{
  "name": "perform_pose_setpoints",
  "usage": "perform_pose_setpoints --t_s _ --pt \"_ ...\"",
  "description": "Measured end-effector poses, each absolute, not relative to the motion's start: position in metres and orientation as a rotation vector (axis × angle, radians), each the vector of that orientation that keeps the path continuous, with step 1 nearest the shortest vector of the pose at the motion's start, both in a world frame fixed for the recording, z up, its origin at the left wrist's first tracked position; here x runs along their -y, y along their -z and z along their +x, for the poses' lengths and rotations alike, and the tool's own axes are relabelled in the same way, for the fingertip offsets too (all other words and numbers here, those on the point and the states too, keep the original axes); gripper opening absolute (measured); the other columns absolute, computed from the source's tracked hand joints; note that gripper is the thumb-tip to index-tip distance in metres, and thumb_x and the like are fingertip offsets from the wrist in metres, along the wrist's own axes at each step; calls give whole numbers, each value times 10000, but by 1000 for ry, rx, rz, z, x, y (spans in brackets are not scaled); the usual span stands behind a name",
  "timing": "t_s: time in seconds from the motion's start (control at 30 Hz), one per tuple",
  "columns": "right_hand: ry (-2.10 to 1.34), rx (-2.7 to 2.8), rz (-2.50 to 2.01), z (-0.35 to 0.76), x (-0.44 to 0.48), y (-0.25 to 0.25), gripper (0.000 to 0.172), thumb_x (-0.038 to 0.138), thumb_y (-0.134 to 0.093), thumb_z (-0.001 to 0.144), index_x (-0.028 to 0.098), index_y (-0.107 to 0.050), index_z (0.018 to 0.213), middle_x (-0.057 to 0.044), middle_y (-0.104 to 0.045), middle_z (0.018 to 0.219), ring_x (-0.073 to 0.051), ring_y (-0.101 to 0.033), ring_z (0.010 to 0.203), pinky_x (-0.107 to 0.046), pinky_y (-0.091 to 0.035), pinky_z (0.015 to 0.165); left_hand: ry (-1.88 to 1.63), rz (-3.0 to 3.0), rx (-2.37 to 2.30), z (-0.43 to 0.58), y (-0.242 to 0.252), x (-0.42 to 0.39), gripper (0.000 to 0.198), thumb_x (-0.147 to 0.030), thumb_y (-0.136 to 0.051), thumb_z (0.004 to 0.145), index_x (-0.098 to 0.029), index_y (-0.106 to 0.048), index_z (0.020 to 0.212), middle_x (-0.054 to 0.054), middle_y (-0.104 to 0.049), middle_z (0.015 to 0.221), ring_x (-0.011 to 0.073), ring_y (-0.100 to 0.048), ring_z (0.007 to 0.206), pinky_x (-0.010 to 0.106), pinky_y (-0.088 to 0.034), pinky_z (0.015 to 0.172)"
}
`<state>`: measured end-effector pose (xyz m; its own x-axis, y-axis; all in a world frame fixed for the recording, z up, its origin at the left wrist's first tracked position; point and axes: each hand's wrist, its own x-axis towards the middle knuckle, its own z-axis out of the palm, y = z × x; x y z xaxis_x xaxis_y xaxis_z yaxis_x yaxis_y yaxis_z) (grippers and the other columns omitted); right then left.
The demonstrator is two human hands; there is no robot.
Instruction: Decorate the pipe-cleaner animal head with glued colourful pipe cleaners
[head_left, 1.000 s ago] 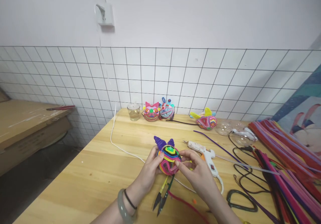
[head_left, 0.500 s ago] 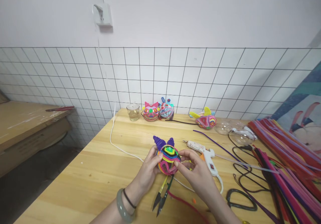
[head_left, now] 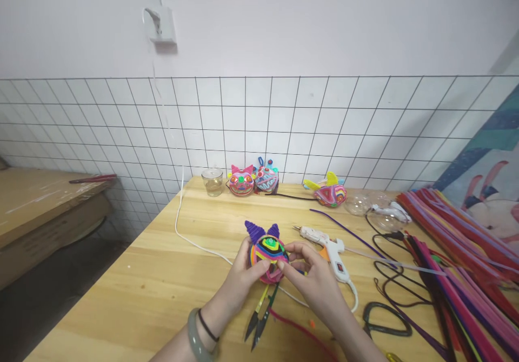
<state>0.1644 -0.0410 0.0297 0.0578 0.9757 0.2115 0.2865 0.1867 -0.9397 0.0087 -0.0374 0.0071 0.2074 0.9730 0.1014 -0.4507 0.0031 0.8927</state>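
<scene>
A round pipe-cleaner ornament [head_left: 269, 254] with two purple ears and a green, yellow and black eye is held between both hands above the table. My left hand [head_left: 247, 270] grips its left side, thumb pressed on the lower front. On the other side, my right hand [head_left: 306, 267] pinches the lower right edge with thumb and fingertips. Just below the ornament lie thread snips [head_left: 259, 316], blades toward me. A dark pink pipe cleaner [head_left: 302, 330] runs out from beneath it to the right. The ornament's back is hidden.
A white glue gun [head_left: 330, 251] with its cord lies right of my hands. Bundles of pipe cleaners [head_left: 466, 297] cover the table's right side. Along the back stand a glass [head_left: 212, 182], a pink-eared ornament [head_left: 241, 181], a blue-toothed one [head_left: 266, 179], a winged one [head_left: 330, 193] and clear plastic balls [head_left: 359, 205].
My left thumb has slid down and right across the ornament's front, now close to my right thumb. The view has shifted slightly; both hands still hold the ornament.
</scene>
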Motion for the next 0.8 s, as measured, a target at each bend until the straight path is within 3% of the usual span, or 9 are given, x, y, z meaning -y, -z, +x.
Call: perform_pose_setpoints --t_s 0.2,0.63,0.8 --pt "-861 1423 -1292 164 41 -29 266 363 -675 655 179 -648 846 -56 -638 856 -212 -603 748 -352 -515 685 -1298 995 -775 8 -4 36 511 -290 -749 707 -210 -540 1165 78 -664 1137 250 -590 1072 355 -435 929" --pt "-889 1392 -1281 160 42 -29 285 379 -694 646 178 -655 845 -39 -648 765 -203 -614 666 -337 -510 625 -1314 1000 -787 8 -3 35 456 -283 -751 698 -196 -565 1105 75 -682 1046 239 -615 990 350 -455 884" --pt "-992 1387 -1223 163 40 -29 326 395 -713 659 167 -658 886 -54 -675 806 -209 -635 713 -346 -532 668 -1327 971 -771 8 -5 35 487 -292 -766 673 -184 -554 1098 76 -686 1015 236 -624 951 348 -467 857"
